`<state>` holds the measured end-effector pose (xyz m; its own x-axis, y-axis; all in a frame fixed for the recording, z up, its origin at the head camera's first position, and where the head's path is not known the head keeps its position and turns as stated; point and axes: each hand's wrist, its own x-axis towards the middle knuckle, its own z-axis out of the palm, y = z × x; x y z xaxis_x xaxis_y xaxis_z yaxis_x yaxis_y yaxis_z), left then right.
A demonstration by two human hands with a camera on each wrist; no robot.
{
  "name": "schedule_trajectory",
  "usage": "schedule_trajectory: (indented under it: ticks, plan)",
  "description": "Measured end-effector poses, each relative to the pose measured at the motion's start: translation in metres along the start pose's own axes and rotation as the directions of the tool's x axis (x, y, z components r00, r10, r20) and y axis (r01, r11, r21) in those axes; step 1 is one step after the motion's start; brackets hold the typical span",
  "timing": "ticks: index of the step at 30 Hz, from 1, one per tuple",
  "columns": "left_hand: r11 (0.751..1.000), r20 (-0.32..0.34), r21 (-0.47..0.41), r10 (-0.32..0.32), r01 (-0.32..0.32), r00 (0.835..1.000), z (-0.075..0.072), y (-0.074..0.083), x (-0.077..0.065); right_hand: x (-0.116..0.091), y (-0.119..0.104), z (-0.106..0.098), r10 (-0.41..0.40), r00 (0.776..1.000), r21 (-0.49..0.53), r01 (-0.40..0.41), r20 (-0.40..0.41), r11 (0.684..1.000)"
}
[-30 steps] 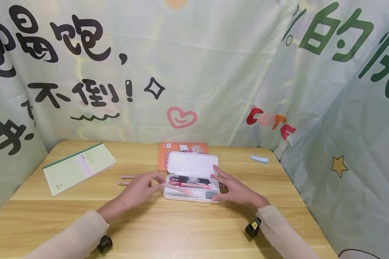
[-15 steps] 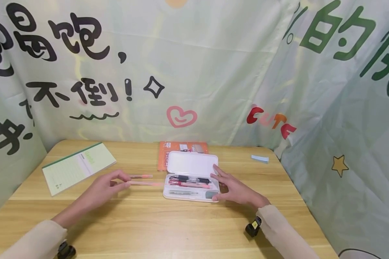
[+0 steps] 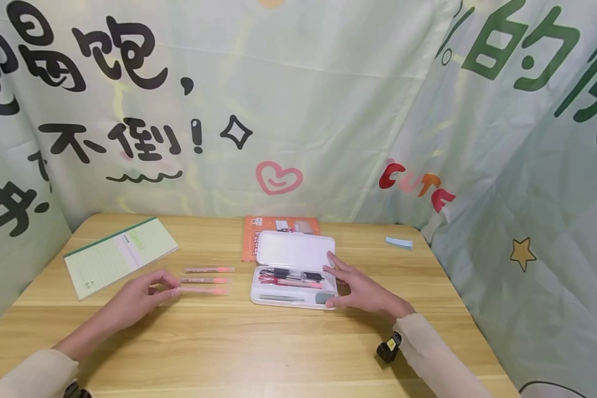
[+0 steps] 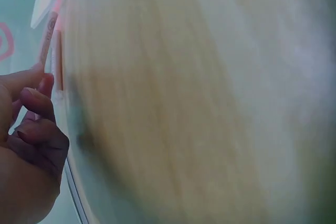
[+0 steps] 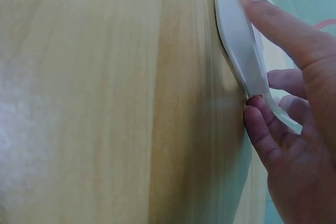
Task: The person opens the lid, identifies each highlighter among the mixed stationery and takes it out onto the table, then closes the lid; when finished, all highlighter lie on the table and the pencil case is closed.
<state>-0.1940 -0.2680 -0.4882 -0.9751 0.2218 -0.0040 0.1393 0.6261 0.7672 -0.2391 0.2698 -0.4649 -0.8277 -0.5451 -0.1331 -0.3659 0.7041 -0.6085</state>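
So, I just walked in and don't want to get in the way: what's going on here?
A person's left hand pinches one end of a pink pen, roughly in line with two similar pens to the left of the case. The right hand holds the case's right end; its lid is open, with other pens inside. A notepad lies at the far left, and an orange book is behind the case.

Your wood-grained surface [image 3: 278, 354] carries a pale green notepad [image 3: 101, 271] at your left, two pink-tipped pens [image 3: 209, 270] lying parallel, an open white pencil case [image 3: 296, 250], an orange booklet [image 3: 250, 240] partly behind its lid, and, far right, a light-blue strip [image 3: 399, 242].
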Motion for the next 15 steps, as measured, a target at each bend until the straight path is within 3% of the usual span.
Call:
schedule_trajectory:
  ticks: [7, 15]
  plan:
    - [0.976, -0.022, 0.183, 0.123, -0.117, 0.992, 0.004, -0.0022, 0.0059, -0.0003, 0.0009, -0.0013, -0.002, 1.0, -0.01, 0.002, 0.0, 1.0]
    - [0.961, -0.029, 0.23, 0.164, -0.153, 0.986, 0.0062, -0.0014, 0.0104, -0.0009, 0.0004, -0.0009, -0.003, 1.0, 0.002, 0.003, 0.001, 1.0]
